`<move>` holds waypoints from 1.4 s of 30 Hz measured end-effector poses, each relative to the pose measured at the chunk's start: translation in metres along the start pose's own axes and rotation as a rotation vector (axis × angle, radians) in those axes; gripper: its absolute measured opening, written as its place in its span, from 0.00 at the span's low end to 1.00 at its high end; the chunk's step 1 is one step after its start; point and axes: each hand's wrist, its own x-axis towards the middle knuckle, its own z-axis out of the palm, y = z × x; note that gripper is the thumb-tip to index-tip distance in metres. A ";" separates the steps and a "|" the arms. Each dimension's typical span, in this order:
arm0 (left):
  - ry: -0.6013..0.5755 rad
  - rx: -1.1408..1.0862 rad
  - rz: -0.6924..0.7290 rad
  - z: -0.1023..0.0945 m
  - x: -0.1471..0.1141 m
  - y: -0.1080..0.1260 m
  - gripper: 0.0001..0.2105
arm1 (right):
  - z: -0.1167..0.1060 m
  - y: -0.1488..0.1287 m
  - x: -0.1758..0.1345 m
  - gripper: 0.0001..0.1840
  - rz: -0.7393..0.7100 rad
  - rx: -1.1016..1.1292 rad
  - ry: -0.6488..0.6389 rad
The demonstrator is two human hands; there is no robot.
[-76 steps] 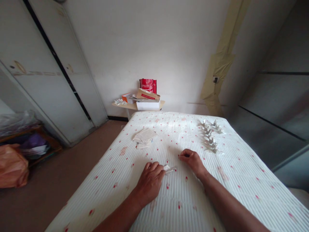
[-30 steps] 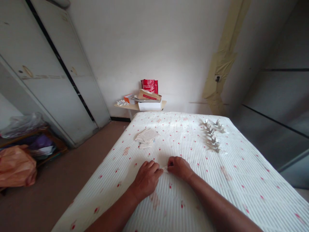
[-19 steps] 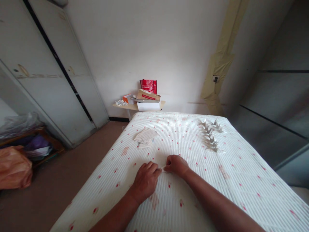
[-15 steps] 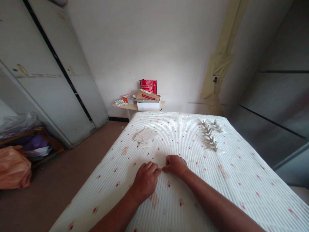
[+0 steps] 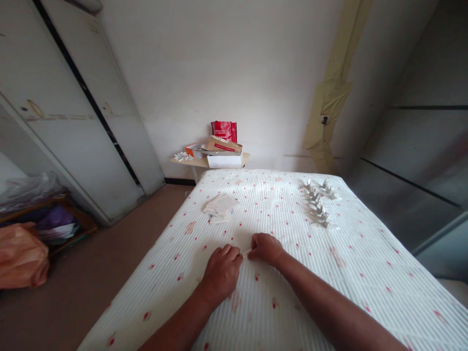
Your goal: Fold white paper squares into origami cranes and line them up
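Over the middle of the bed, my left hand point(image 5: 224, 270) and my right hand point(image 5: 266, 248) are close together, both with fingers pinched. A small pale piece of folded paper point(image 5: 245, 254) shows in the narrow gap between their fingertips; most of it is hidden by the fingers. Beyond my left hand lies a loose stack of printed paper sheets point(image 5: 221, 206). Folded paper cranes point(image 5: 316, 200), several of them, stand in a cluster to the right, past my right hand.
A white quilted bedspread point(image 5: 270, 302) with red dots lies under everything. Behind the bed, a small table point(image 5: 199, 162) carries boxes, a red bag point(image 5: 224, 130) and small white pieces. A cabinet point(image 5: 87, 107) stands left, with an orange bag point(image 5: 22, 256) on the floor.
My fingertips have moved slightly apart, so a little more of the pale paper shows between them. The sheets and cranes stay where they were.
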 end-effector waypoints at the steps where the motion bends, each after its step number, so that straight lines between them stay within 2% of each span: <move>1: -0.001 -0.002 -0.003 0.000 0.000 0.000 0.06 | -0.001 0.002 0.001 0.11 -0.007 0.009 -0.008; 12: -0.001 -0.009 -0.018 0.003 -0.002 0.000 0.07 | -0.002 0.019 0.011 0.11 -0.076 0.139 -0.081; 23: -0.030 0.004 -0.024 0.000 -0.001 0.001 0.07 | 0.000 0.009 0.003 0.09 0.000 0.071 0.025; 29: -0.036 0.009 -0.024 0.000 -0.001 0.000 0.07 | -0.001 0.019 0.004 0.07 -0.044 0.080 0.036; 42: -0.055 0.000 -0.040 -0.001 -0.002 0.001 0.07 | -0.011 0.056 -0.001 0.04 -0.009 0.115 0.113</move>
